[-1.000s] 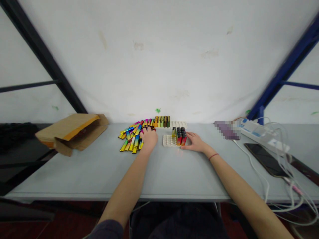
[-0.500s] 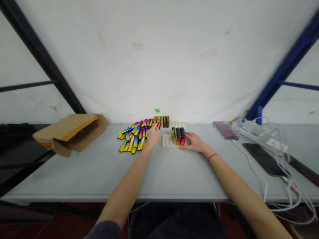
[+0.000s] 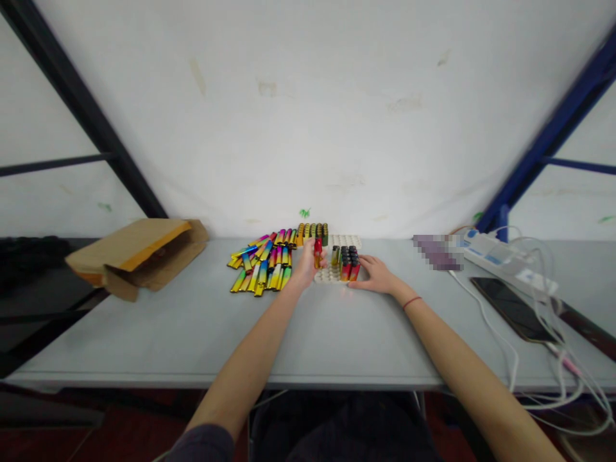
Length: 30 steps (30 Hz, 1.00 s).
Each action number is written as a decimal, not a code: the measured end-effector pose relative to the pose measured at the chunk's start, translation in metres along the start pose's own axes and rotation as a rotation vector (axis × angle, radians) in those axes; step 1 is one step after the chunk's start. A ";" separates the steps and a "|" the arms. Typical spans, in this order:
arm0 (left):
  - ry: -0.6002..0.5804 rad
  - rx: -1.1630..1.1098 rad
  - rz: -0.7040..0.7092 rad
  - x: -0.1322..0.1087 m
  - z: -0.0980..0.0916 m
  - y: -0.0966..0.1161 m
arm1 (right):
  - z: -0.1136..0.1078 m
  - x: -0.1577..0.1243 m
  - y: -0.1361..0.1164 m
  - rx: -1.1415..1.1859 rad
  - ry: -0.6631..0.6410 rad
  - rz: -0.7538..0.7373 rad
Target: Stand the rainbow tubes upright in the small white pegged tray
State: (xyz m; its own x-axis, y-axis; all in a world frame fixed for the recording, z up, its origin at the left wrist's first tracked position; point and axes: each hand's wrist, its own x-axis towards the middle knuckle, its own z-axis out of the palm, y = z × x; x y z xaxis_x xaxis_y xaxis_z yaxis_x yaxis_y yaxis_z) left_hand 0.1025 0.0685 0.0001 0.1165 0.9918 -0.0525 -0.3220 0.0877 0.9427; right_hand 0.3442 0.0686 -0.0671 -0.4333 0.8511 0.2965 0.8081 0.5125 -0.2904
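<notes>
My left hand (image 3: 307, 264) is closed around a shiny red-and-gold tube (image 3: 317, 252), held upright over the left part of a white tray with round holes (image 3: 323, 276). In the tray's right part stand several red tubes with dark tops (image 3: 349, 269). A gold-green tube (image 3: 335, 255) stands just left of them. My right hand (image 3: 378, 276) rests at the tray's right side, thumb and fingers spread, against the red tubes. A loose pile of shiny rainbow-coloured tubes (image 3: 260, 269) lies left of my left hand.
Behind my left hand stands a block of yellow and dark green tubes (image 3: 320, 232), beside a second white tray (image 3: 347, 241). An opened brown paper bag (image 3: 139, 253) lies at the left. At the right are a phone (image 3: 513, 309), a power strip (image 3: 505, 260) and tangled white cables (image 3: 513, 359).
My left hand has moved right from the edge of the pile to the tray, carrying the red-and-gold tube, which is now upright. My right hand has stayed in place.
</notes>
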 end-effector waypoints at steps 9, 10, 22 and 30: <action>-0.063 -0.059 -0.020 0.001 0.005 -0.005 | 0.000 0.000 0.001 -0.013 -0.011 0.011; -0.063 -0.061 -0.022 0.000 0.005 -0.003 | 0.000 0.000 0.001 -0.014 -0.014 0.015; 0.094 -0.180 -0.088 -0.008 0.004 0.003 | 0.001 0.000 0.001 -0.018 0.003 0.002; 0.182 -0.203 -0.061 -0.008 0.006 0.007 | 0.002 0.000 0.004 -0.021 0.006 -0.003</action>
State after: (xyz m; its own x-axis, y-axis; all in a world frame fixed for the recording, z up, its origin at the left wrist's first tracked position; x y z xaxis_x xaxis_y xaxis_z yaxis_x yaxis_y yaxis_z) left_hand 0.1054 0.0609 0.0093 -0.0233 0.9829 -0.1825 -0.5031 0.1462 0.8518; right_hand 0.3465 0.0708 -0.0705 -0.4335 0.8486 0.3033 0.8150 0.5128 -0.2699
